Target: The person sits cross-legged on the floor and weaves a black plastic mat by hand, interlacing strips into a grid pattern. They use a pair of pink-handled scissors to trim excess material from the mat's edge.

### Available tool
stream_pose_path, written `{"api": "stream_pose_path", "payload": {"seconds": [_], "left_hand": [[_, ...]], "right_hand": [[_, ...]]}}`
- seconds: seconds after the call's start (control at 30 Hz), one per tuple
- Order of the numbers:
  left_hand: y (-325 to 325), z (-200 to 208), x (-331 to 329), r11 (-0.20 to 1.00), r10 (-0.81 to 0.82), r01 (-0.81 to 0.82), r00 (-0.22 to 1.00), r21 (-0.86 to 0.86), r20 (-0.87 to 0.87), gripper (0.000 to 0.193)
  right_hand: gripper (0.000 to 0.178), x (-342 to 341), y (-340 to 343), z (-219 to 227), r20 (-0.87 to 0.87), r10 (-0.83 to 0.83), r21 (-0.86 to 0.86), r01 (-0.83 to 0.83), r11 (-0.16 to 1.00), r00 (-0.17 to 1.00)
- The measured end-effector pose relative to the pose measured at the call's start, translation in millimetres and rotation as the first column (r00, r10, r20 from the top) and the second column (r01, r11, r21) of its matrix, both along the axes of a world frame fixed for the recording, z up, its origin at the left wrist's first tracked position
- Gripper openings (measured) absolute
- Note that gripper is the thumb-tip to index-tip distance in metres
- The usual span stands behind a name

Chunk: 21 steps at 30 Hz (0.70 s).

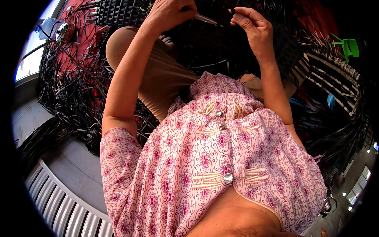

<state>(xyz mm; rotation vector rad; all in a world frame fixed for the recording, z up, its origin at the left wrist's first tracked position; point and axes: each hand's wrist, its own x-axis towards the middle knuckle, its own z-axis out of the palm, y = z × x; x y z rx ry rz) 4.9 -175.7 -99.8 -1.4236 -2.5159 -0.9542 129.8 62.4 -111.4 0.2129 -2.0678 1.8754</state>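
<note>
My left hand (170, 15) is at the top of the view, its fingers wrapped round a slim, tapered, metallic-looking tool (205, 19). The tool's narrow end points toward my right hand (254, 28); its other end is hidden in my fist. Thumb and forefinger of the right hand are pinched on a short black strip (231, 10), apart from the tool's tip. Black woven wicker work (120, 12) stands just beyond my left hand, over my bent knee. More of the dark weave (285, 49) lies beside my right wrist, mostly in shadow.
Tangled black strips (79, 85) cover the red floor at the left. Another bundle of strips (331, 138) lies at the right, below a frame with pale slats (335, 75). A green plastic object (349, 48) is at the far right, a grey slatted bench (65, 209) at the lower left.
</note>
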Motion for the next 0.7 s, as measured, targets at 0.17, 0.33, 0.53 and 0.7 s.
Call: {"api": "stream_pose_path", "payload": {"seconds": [0.17, 0.33, 0.53, 0.7], "left_hand": [[6.7, -0.2, 1.7, 0.999, -0.016, 0.014, 0.999, 0.03, 0.049, 0.01], [12.1, -2.5, 9.2, 1.0, 0.028, -0.028, 0.999, 0.012, 0.02, 0.011], [7.7, -3.0, 11.2, 0.999, 0.031, -0.031, 0.999, 0.01, 0.019, 0.012], [7.3, -1.1, 13.1, 0.999, 0.041, -0.041, 0.999, -0.003, 0.023, 0.013]], "right_hand": [[0.021, 12.1, 7.5, 5.0, 0.093, -0.003, 0.03, 0.0, 1.0, 0.996], [0.018, 25.4, 0.2, 20.6, 0.222, -0.137, 0.354, 0.051, 0.934, 0.966], [0.015, 32.2, -9.6, 26.4, 0.16, -0.279, 0.67, 0.103, 0.735, 0.947], [0.011, 24.0, -16.7, 20.0, 0.059, -0.297, 0.773, 0.145, 0.618, 0.953]]}}
